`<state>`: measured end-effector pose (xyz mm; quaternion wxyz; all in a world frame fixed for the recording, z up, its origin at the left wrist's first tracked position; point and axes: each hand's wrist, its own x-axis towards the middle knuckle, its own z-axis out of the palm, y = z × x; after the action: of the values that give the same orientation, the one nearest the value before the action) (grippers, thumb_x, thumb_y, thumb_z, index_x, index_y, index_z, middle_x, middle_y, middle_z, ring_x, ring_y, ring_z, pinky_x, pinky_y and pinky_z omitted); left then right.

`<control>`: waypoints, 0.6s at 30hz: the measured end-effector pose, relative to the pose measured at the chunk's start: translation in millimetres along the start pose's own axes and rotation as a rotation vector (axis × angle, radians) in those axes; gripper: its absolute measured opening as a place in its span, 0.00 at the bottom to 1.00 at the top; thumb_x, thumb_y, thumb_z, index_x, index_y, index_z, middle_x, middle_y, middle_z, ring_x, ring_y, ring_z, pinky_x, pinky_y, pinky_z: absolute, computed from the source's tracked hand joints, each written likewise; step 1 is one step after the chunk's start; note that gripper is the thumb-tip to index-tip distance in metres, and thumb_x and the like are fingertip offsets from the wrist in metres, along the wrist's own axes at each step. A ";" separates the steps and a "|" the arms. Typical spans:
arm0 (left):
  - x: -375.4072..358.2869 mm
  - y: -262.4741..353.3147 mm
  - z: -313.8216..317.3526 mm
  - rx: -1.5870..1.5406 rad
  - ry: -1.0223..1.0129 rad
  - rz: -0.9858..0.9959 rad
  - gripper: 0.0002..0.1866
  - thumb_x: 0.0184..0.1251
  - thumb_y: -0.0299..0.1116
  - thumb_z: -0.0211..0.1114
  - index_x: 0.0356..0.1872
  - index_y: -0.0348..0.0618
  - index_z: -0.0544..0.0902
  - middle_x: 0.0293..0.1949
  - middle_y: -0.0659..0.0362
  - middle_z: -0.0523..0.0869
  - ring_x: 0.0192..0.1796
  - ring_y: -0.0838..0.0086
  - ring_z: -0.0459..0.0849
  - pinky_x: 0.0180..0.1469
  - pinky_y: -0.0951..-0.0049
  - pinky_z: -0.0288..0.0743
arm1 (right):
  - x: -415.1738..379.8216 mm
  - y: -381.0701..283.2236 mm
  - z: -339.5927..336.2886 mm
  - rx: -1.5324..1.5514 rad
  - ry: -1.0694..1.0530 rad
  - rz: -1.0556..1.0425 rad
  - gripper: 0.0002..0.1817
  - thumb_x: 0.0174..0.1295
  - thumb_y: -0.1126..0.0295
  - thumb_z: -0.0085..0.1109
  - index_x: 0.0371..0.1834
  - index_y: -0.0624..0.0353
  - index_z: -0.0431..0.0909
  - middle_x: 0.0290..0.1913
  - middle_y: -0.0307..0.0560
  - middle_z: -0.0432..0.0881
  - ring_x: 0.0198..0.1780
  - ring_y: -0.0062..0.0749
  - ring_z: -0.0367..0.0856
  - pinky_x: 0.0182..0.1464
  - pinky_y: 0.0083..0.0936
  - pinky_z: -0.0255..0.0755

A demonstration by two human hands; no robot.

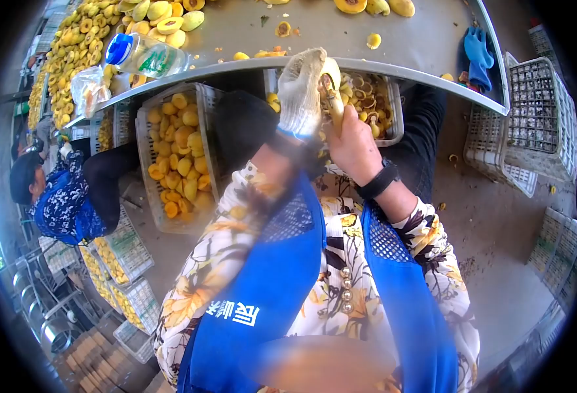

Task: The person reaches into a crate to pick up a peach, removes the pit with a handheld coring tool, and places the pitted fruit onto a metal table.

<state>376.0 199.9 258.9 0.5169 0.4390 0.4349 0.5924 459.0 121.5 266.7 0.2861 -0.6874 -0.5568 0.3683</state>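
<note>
My left hand (299, 95), in a white knitted glove, closes round a yellow peach (331, 71) just over the table's front edge. My bare right hand (355, 145) is wrapped round the pale handle of a pitting knife (335, 110). The knife's metal end meets the dark hollow of the peach. A crate of peach halves (182, 149) stands on the floor to the left of my arms. Beneath my hands, partly hidden by them and the table, another crate (393, 118) holds ring-shaped peach scraps.
The metal table (249, 33) carries a heap of peaches (82, 46), a blue-capped bottle (146, 55), a plastic bag (90, 88) and blue gloves (478, 57). Stacked crates (539, 114) stand at the right. Another person (72, 190) sits at the left beside filled crates (121, 249).
</note>
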 end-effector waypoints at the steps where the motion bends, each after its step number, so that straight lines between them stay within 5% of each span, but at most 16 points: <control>1: 3.0 8.0 -1.7 -0.152 -0.013 -0.193 0.10 0.65 0.32 0.54 0.41 0.36 0.76 0.35 0.57 0.80 0.35 0.76 0.79 0.37 0.79 0.74 | -0.2 -0.3 -0.7 -0.008 -0.025 -0.010 0.13 0.55 0.68 0.53 0.33 0.66 0.63 0.25 0.68 0.74 0.32 0.63 0.74 0.34 0.48 0.67; 2: 5.5 14.7 -4.4 -0.304 -0.026 -0.385 0.11 0.67 0.31 0.50 0.42 0.35 0.75 0.37 0.57 0.80 0.39 0.76 0.79 0.40 0.80 0.74 | 0.0 -1.5 -2.1 -0.015 -0.050 -0.021 0.13 0.55 0.68 0.52 0.33 0.66 0.62 0.25 0.68 0.74 0.32 0.63 0.74 0.34 0.48 0.67; 6: 16.5 6.1 -24.3 -0.148 -0.316 -0.278 0.14 0.70 0.37 0.47 0.41 0.36 0.75 0.35 0.57 0.81 0.36 0.77 0.79 0.38 0.81 0.73 | 4.1 -1.6 -0.3 -0.065 -0.079 -0.092 0.12 0.55 0.69 0.51 0.34 0.66 0.62 0.25 0.68 0.74 0.32 0.64 0.74 0.33 0.49 0.67; 9: 25.5 -0.1 -24.9 -0.417 -0.203 -0.458 0.15 0.70 0.38 0.47 0.43 0.35 0.75 0.36 0.56 0.80 0.37 0.76 0.79 0.39 0.80 0.74 | 8.0 -0.5 5.5 -0.070 -0.019 -0.111 0.12 0.54 0.70 0.51 0.34 0.66 0.62 0.25 0.68 0.74 0.31 0.63 0.74 0.33 0.49 0.67; 14: 9.0 -3.2 -8.3 0.154 -0.054 0.207 0.18 0.69 0.41 0.48 0.45 0.34 0.74 0.37 0.54 0.80 0.36 0.72 0.79 0.40 0.75 0.75 | 11.3 -3.4 6.7 -0.030 0.063 -0.088 0.12 0.54 0.70 0.51 0.36 0.66 0.63 0.25 0.67 0.75 0.30 0.63 0.74 0.33 0.48 0.67; 16: 7.5 -8.0 -6.9 0.228 -0.040 0.314 0.18 0.68 0.41 0.49 0.45 0.35 0.74 0.37 0.53 0.80 0.36 0.70 0.79 0.40 0.75 0.74 | 10.3 -3.7 5.9 -0.011 0.069 -0.053 0.12 0.54 0.70 0.51 0.36 0.66 0.63 0.25 0.67 0.75 0.31 0.63 0.74 0.33 0.48 0.67; 18: 8.0 -5.2 -5.5 0.146 -0.051 0.165 0.17 0.67 0.40 0.51 0.46 0.36 0.74 0.37 0.53 0.81 0.36 0.69 0.79 0.40 0.75 0.74 | 7.9 -8.8 4.4 0.023 0.069 -0.014 0.12 0.54 0.71 0.51 0.36 0.67 0.64 0.26 0.68 0.75 0.32 0.63 0.74 0.34 0.47 0.67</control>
<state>371.2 208.0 253.1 0.4439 0.5246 0.4259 0.5885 451.4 131.0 269.8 0.3157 -0.6925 -0.5469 0.3488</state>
